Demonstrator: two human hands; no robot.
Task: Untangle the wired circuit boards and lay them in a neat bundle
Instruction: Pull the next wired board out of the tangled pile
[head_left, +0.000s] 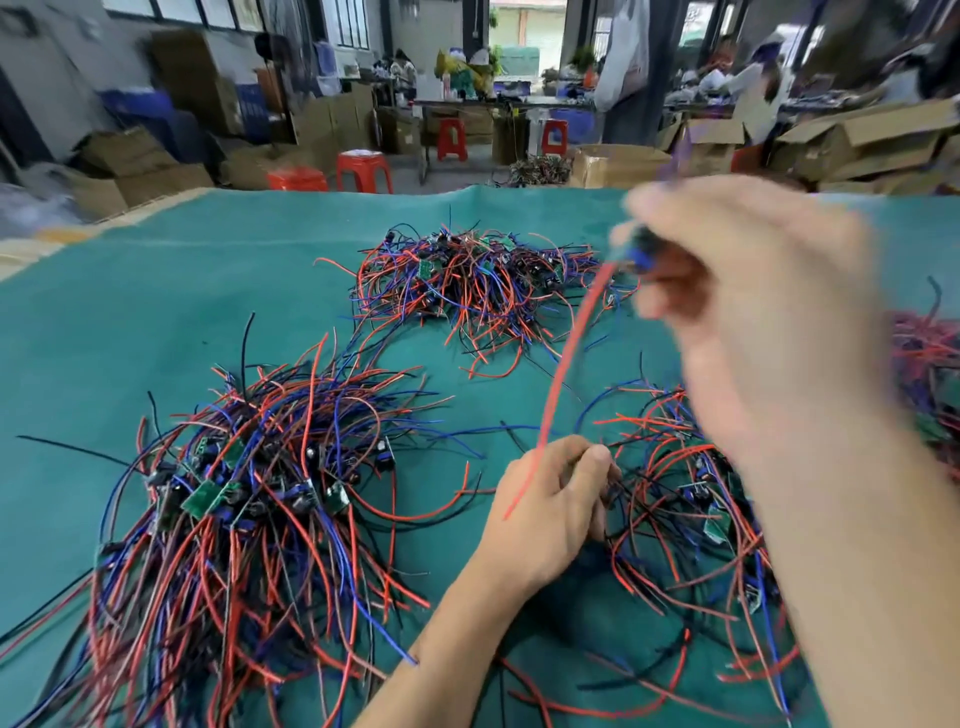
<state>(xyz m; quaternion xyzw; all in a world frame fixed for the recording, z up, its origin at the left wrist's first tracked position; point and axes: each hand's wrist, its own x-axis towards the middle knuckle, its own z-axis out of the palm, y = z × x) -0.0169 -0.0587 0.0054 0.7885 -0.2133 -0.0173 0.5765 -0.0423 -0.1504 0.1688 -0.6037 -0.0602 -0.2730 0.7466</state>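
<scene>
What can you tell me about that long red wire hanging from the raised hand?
The long red wire looks thin, flexible and plastic-coated. It hangs in a slightly curved diagonal from the raised right hand, which pinches a blurred dark and blue part at its top. Its free lower end crosses in front of the left hand, which rests low over the green cloth; whether it touches that hand is unclear.

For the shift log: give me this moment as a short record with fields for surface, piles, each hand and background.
surface: green cloth covering the table
piles: near-left pile, far pile and near-right pile of red, blue and black wired boards
left hand: left hand low, fingers curled at the edge of the near-right pile
right hand: right hand raised and blurred, pinching a small part with a red wire hanging down
background: red stools, cardboard boxes
</scene>
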